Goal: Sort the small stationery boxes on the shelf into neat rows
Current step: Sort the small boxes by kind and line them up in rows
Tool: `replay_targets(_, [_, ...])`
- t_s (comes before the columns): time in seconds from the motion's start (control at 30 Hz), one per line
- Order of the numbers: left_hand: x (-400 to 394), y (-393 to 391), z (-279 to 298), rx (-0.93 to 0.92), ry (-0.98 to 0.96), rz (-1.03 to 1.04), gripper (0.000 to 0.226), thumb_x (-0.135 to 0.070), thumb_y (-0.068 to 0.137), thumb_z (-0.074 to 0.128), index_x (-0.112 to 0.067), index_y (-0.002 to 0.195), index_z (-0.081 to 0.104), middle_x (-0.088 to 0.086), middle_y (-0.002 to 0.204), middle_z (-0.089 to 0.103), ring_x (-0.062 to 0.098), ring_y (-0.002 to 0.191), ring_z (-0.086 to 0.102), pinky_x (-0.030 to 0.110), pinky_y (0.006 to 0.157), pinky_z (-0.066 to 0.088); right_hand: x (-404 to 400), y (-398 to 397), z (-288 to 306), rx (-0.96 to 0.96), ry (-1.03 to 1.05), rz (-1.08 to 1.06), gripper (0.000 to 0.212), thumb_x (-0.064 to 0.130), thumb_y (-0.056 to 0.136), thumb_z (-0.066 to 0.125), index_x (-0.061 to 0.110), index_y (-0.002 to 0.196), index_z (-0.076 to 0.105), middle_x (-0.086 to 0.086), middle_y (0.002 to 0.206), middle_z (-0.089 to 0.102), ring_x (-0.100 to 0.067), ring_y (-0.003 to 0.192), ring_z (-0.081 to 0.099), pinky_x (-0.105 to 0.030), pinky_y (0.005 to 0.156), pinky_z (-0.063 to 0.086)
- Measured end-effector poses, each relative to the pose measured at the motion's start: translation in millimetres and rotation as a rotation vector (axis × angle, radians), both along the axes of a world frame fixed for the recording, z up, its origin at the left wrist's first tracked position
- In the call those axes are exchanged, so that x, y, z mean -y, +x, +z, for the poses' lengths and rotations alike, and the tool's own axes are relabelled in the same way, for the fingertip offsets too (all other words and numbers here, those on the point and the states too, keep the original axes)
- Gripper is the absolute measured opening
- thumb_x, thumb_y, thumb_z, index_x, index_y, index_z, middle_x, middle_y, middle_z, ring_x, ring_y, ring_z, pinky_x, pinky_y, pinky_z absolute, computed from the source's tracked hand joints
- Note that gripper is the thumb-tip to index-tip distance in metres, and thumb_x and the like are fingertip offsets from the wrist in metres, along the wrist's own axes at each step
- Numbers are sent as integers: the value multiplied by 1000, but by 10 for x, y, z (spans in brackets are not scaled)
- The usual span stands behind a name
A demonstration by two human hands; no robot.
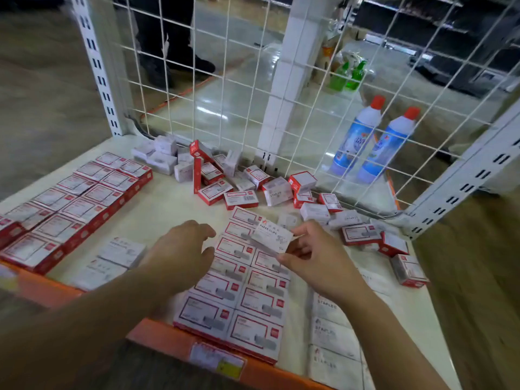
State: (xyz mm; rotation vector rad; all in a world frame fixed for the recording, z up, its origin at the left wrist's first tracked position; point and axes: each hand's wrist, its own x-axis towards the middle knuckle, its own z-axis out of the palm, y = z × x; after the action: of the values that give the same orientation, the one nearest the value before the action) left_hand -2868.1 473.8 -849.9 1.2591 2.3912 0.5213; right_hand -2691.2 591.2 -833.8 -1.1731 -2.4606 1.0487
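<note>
Where the shelf (168,204) meets its orange front edge (157,337), two neat rows of red-and-white boxes (70,204) run back along the far left, with two white boxes (109,263) lying flat just beside them. Next comes the left hand (180,249) — fingers loosely curled, holding nothing, hovering beside a double row of red-bordered boxes (239,288). Above that row the right hand (312,257) pinches a white paper-clip box (271,237) between thumb and fingertips, tilted and lifted clear. Behind, a loose jumble of boxes (225,178) crowds the wire grid back panel (253,80). Farther right lies a column of white staples boxes (332,333) — blurred, perhaps three. Beyond the grid stand two blue-and-white bottles with red caps (374,142).
</note>
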Motion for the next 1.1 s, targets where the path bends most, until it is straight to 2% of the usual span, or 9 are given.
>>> replay_targets(0.1, [219,-201,-31,-91,-31,27,31,-26,95,46,-24,124,53,-5,125,51,13,114,48,28,97,41,56,-236,-30,30,14,59,34,29,77,71,26,100,46,10,91,64,-4,82,60,-29,77,51])
replay_targets(0.2, [403,-362,-48,-139,-34,54,29,-28,95,45,-27,123,53,-7,125,50,12,112,48,26,95,41,130,-463,-59,44,-2,111,36,29,80,70,26,106,44,13,92,60,-1,84,57,-24,77,48])
replay_targets(0.37, [632,-577,-90,-205,-61,55,32,-28,94,42,-25,125,53,-6,128,49,13,115,47,32,96,42,237,-802,-145,88,37,182,34,32,81,68,29,104,43,13,95,60,-4,85,58,-27,76,50])
replay_targets(0.5, [738,-692,-129,-242,-104,31,32,-29,96,37,-23,121,56,-5,121,51,13,110,47,28,93,42,320,-1049,-192,132,62,230,33,33,83,66,27,104,42,13,90,55,-5,82,55,-22,67,44])
replay_targets(0.67, [807,-774,-183,-223,-72,-12,32,-29,96,39,-27,125,54,-8,122,48,11,109,46,29,92,44,422,-1301,-278,165,80,217,35,41,85,60,20,108,44,7,92,59,-10,82,56,-29,69,48])
replay_targets(0.8, [829,-787,-213,-225,-44,-47,33,-34,96,38,-29,126,52,-10,124,46,10,112,45,26,93,42,460,-1457,-358,181,59,214,44,46,85,58,16,114,44,6,96,57,-11,84,54,-21,59,40])
replay_targets(0.93, [830,-807,-215,-213,-7,-53,32,-37,96,38,-30,124,52,-12,123,45,8,111,44,23,91,41,453,-1573,-439,142,-41,175,55,51,79,63,17,119,48,2,108,62,-15,96,57,-28,76,45])
replay_targets(1.0, [836,-809,-219,-213,-4,-46,32,-38,96,38,-30,124,51,-12,120,45,8,109,44,23,91,41,447,-1626,-461,107,-71,154,49,46,80,66,17,117,54,4,105,61,-12,95,57,-27,82,45])
replay_targets(1.1, [845,-806,-231,-223,0,-46,32,-40,96,38,-31,125,49,-11,116,46,9,108,44,23,90,41,439,-1694,-483,90,10,166,27,31,90,56,16,111,63,4,105,64,-9,94,56,-21,76,42])
